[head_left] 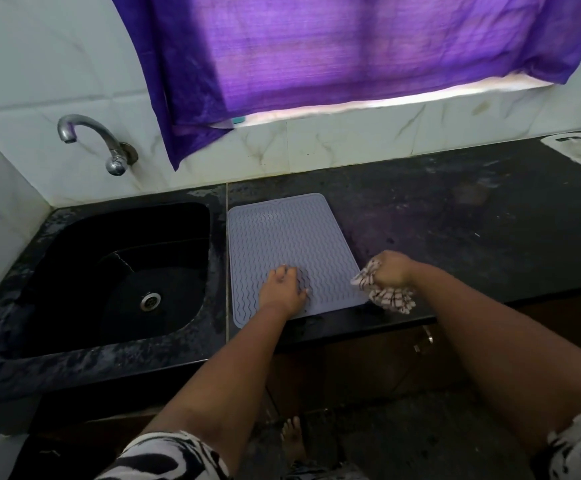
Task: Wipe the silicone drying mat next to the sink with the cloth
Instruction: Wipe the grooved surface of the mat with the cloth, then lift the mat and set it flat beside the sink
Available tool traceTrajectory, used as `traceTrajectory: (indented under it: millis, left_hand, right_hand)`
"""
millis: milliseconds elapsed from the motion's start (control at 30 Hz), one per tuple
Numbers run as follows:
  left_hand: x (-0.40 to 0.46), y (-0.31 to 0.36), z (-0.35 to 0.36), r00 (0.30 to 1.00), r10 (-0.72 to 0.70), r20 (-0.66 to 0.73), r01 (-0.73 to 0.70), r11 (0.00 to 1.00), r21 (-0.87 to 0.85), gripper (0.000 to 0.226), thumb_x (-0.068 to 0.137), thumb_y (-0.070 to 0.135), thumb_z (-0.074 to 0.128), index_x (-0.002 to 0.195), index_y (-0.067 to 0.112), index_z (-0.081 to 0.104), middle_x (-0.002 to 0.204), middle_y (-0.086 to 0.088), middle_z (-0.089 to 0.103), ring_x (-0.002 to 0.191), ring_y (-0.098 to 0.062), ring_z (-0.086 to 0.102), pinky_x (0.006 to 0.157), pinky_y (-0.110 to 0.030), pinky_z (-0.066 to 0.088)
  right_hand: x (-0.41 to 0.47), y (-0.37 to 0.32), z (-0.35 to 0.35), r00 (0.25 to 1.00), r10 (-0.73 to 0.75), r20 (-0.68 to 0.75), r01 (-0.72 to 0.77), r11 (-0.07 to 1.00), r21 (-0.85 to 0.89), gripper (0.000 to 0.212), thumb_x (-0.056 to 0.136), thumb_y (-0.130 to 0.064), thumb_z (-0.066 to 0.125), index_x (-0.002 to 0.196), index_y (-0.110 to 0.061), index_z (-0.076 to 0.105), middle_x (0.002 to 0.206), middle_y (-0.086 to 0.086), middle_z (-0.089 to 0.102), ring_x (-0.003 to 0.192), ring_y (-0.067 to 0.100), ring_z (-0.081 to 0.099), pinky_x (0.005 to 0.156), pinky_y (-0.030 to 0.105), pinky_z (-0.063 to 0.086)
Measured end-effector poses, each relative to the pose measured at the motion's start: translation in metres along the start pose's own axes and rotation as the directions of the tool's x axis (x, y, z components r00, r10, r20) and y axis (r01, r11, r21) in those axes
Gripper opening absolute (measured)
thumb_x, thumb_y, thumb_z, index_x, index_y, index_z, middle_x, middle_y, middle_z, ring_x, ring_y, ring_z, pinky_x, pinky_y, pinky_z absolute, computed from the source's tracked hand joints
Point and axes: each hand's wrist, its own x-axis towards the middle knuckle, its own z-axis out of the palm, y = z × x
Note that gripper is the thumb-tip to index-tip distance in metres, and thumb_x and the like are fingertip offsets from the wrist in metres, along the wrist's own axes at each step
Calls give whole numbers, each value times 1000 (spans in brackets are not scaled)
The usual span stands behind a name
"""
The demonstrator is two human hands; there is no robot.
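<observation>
Mat: the grey silicone drying mat (292,251) lies flat on the black countertop (472,230), just beside the sink at its 3 o'clock side, its wavy ribs facing up.
Mat surface: you cannot tell from this view which ribs are wiped; no water, suds or streaks show, so no wiped part can be told apart.
Left hand: your left hand (284,289) rests on the mat's near half, around 6 o'clock of its centre, fingers spread and pressing down, holding nothing; it looks like you are pinning the mat.
Cloth: the white cloth with dark checks (388,292) is bunched at the mat's near right corner, about 4 o'clock of the mat's centre, partly over the edge and partly on the countertop.
Right hand: your right hand (391,270) grips the cloth in a closed fist, knuckles up, the fabric spilling out below it.
Progress: judging by the cloth sitting at the corner, you are either at the start of a stroke or at the end of one; most of the mat, from 9 through 12 to 2 o'clock, lies uncovered by the cloth.
Left to do: sweep the far half and the strip under your left hand.
Sink: the black sink (116,271) with its steel drain sits at 9 o'clock of the mat, the tap (91,140) above it at 10 o'clock.
Beyond: a purple curtain (351,50) hangs at 12 o'clock.
</observation>
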Motion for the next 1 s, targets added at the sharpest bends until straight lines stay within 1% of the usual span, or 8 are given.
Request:
traceTrajectory:
  millis: [133,233,367,533,667,800,933,1000]
  left_hand:
    - [1,-3,-5,995,1,-101,-3,1000,-24,57,94,42,50,141,13,36,144,-8,37,131,-27,36,106,-41,38]
    - [14,-6,-10,992,-3,-125,-2,999,-41,56,93,42,51,138,13,38,142,-9,39,129,-27,37,105,-41,38]
    - [31,-15,-6,992,2,-123,-8,998,-54,58,92,42,51,140,13,37,142,-9,38,130,-26,36,106,-43,38]
    - [37,-32,3,991,39,-124,-42,999,-24,56,91,43,50,137,13,39,140,-8,39,127,-26,38,104,-41,39]
    - [44,-41,1,989,24,-147,-33,998,-57,52,92,42,50,133,12,41,135,-8,43,121,-26,41,100,-40,41]
    - [43,-45,-8,987,-10,-162,-3,997,-81,49,92,41,51,130,11,43,132,-9,44,121,-27,41,100,-41,41]
    - [33,-53,-14,966,-102,-239,92,995,-49,50,90,41,52,129,11,43,132,-9,40,122,-27,40,98,-39,40]
    - [23,-58,-16,934,-232,-272,220,973,-74,50,88,41,55,125,9,43,131,-11,38,120,-29,39,96,-41,41]
  right_hand:
    - [22,25,-31,962,115,-247,-106,993,51,51,88,-30,65,131,-3,58,132,17,60,121,33,56,99,35,47]
    - [44,35,-33,927,115,-357,-88,992,91,36,83,-9,67,118,-4,63,117,21,65,107,36,62,88,40,54]
    - [70,44,-11,858,29,-513,-72,995,-63,36,80,0,62,116,0,58,116,21,55,110,39,51,88,42,47]
    - [91,56,30,909,-30,-416,-70,972,-223,45,85,-2,57,129,-6,53,129,15,48,121,31,43,101,40,43]
    - [96,49,42,875,41,-482,-120,984,-133,53,78,-29,62,123,-3,56,128,18,52,120,35,46,102,44,39]
    - [96,38,39,836,47,-547,-175,967,-185,53,79,-49,55,111,-6,61,114,17,59,110,35,51,98,44,40]
    - [86,19,50,747,-164,-644,-24,962,-273,30,81,-33,61,95,-7,59,97,14,58,91,30,52,79,41,45]
    - [81,9,59,807,-213,-551,99,968,-230,24,85,-29,58,100,-10,57,101,10,55,94,26,52,79,38,46]
